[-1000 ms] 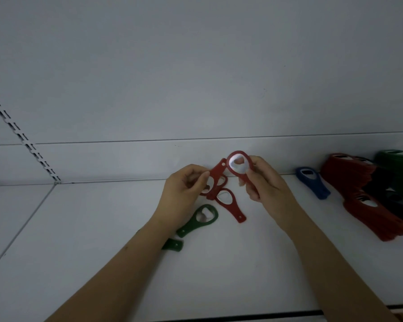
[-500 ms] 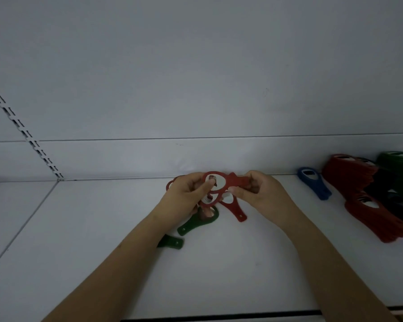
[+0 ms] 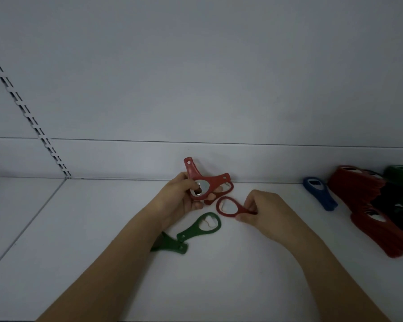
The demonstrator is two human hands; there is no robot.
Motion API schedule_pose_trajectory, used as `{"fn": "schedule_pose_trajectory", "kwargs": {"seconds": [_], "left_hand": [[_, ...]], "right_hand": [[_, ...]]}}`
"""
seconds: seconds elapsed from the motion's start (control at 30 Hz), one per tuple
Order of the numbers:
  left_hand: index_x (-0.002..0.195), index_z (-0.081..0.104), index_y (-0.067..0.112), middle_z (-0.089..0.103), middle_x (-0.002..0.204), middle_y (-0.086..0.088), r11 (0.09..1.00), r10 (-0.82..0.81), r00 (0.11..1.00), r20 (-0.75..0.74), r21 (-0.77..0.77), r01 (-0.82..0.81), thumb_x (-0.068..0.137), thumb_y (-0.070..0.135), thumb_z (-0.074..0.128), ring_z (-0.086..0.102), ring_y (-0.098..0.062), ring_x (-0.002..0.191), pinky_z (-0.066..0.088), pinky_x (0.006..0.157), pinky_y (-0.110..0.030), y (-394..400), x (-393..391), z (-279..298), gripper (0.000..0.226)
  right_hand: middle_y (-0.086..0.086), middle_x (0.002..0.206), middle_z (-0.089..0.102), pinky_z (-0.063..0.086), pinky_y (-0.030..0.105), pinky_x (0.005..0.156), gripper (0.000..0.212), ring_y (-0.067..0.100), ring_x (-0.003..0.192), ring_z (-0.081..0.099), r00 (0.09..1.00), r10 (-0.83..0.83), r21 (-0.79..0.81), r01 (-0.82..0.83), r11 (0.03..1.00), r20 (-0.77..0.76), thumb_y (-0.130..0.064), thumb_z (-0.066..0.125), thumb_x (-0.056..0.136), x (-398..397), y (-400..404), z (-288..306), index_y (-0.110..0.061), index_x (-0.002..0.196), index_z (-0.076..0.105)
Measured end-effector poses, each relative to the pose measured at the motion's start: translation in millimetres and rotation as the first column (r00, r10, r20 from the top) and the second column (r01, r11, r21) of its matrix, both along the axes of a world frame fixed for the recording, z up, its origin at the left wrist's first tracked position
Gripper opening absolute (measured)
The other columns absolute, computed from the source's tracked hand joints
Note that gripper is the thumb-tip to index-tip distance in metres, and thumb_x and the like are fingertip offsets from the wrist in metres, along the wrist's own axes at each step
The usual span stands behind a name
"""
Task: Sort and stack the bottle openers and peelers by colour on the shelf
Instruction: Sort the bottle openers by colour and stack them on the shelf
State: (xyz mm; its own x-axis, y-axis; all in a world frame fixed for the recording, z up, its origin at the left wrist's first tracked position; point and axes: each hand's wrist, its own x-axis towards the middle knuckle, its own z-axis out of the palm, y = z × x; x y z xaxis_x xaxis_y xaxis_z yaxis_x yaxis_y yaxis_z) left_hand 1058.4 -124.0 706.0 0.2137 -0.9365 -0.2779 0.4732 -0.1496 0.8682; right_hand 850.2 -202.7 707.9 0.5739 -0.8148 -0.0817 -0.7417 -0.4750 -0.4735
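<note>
On the shelf point(image 3: 102, 228), stacked red bottle openers point(image 3: 205, 182) are gripped by the left hand point(image 3: 182, 198); another red opener point(image 3: 229, 206) is pinched by the right hand point(image 3: 263, 212).

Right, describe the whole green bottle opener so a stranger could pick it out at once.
On the white shelf, look between the person's two forearms. The green bottle opener lies flat and untouched there, ring end toward the back wall. It is the only fully visible green one; the red ones nearby are in the hands.
</note>
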Motion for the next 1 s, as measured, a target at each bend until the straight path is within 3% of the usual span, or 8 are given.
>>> {"fn": "schedule_pose_trajectory", "kwargs": {"seconds": [0.1, 0.17, 0.23, 0.3, 0.4, 0.57, 0.8, 1.0], "left_hand": [[0.118, 0.051, 0.005, 0.070, 0.102, -0.026, 0.998, -0.064, 0.995, -0.073, 0.002, 0.064, 0.093, -0.008, 0.033, 0.065, -0.029, 0.074, 0.046, 0.062, -0.033, 0, -1, 1, 0.033], [0.122, 0.058, 0.004, 0.069, 0.109, -0.024, 0.996, -0.089, 0.989, -0.117, -0.004, 0.089, 0.092, -0.009, 0.033, 0.065, -0.027, 0.078, 0.047, 0.071, -0.034, 1, 0, 0, 0.040], [0.128, 0.057, 0.001, 0.065, 0.121, -0.026, 0.994, -0.107, 0.985, -0.139, -0.019, 0.105, 0.092, -0.011, 0.035, 0.064, -0.027, 0.087, 0.048, 0.074, -0.034, 1, 1, -1, 0.044], [0.131, 0.055, -0.001, 0.064, 0.125, -0.026, 0.993, -0.116, 0.984, -0.138, -0.023, 0.114, 0.092, -0.012, 0.037, 0.062, -0.030, 0.097, 0.049, 0.077, -0.034, 1, 1, -3, 0.044], [0.136, 0.049, -0.004, 0.059, 0.132, -0.026, 0.983, -0.182, 0.974, -0.136, -0.041, 0.178, 0.089, -0.010, 0.045, 0.057, -0.038, 0.117, 0.045, 0.098, -0.045, 1, -1, -3, 0.047], [0.141, 0.042, -0.005, 0.053, 0.137, -0.029, 0.975, -0.220, 0.964, -0.148, -0.040, 0.217, 0.079, 0.006, 0.059, 0.056, -0.036, 0.114, 0.041, 0.104, -0.047, 2, -1, -1, 0.065], [0.127, 0.056, 0.002, 0.069, 0.117, -0.019, 0.981, -0.194, 0.980, 0.050, 0.018, 0.194, 0.095, 0.005, 0.055, 0.068, -0.027, 0.100, 0.058, 0.076, -0.033, 7, -4, 2, 0.033], [0.119, 0.061, 0.005, 0.071, 0.108, -0.017, 0.969, -0.239, 0.958, 0.159, -0.017, 0.245, 0.101, 0.010, 0.049, 0.070, -0.025, 0.091, 0.056, 0.061, -0.026, 11, -4, 8, 0.022]], "right_hand": [[-0.004, 0.079, 0.066, 0.048, 0.026, 0.062, 0.017, 0.012, 0.072, 0.062, 0.984, -0.094, 0.060, 0.085, 0.995, 0.153, -0.032, 0.073, 0.085, -6, -9, 5, -0.019, 0.088, 0.062], [-0.005, 0.072, 0.068, 0.048, 0.022, 0.058, 0.004, 0.013, 0.064, 0.062, 0.920, -0.156, 0.156, 0.105, 0.982, 0.360, -0.023, 0.069, 0.090, -12, -16, 17, -0.020, 0.092, 0.068], [-0.004, 0.066, 0.066, 0.050, 0.020, 0.058, 0.011, 0.011, 0.062, 0.061, 0.839, -0.146, 0.227, 0.028, 0.974, 0.523, -0.016, 0.063, 0.094, -19, -20, 32, -0.022, 0.094, 0.072], [-0.003, 0.070, 0.068, 0.053, 0.020, 0.063, 0.017, 0.009, 0.065, 0.062, 0.827, -0.074, 0.261, -0.090, 0.961, 0.558, -0.012, 0.061, 0.094, -17, -19, 42, -0.021, 0.097, 0.075], [-0.003, 0.079, 0.072, 0.057, 0.023, 0.071, 0.017, 0.009, 0.068, 0.068, 0.867, -0.018, 0.261, -0.130, 0.957, 0.498, -0.007, 0.067, 0.089, 8, -20, 41, -0.019, 0.102, 0.070], [0.010, 0.081, 0.072, 0.060, 0.029, 0.070, 0.013, 0.015, 0.062, 0.070, 0.761, -0.234, 0.368, -0.007, 0.930, 0.605, -0.005, 0.072, 0.086, 38, -26, 31, -0.005, 0.098, 0.068], [0.007, 0.076, 0.069, 0.058, 0.031, 0.077, 0.009, 0.013, 0.065, 0.062, 0.760, -0.219, 0.472, -0.130, 0.872, 0.612, -0.009, 0.066, 0.091, 52, -23, 33, -0.005, 0.097, 0.071], [0.009, 0.082, 0.070, 0.054, 0.023, 0.064, 0.024, 0.015, 0.065, 0.065, 0.697, -0.230, 0.500, -0.210, 0.840, 0.679, -0.017, 0.074, 0.086, 69, -16, 38, -0.003, 0.104, 0.065]]}}
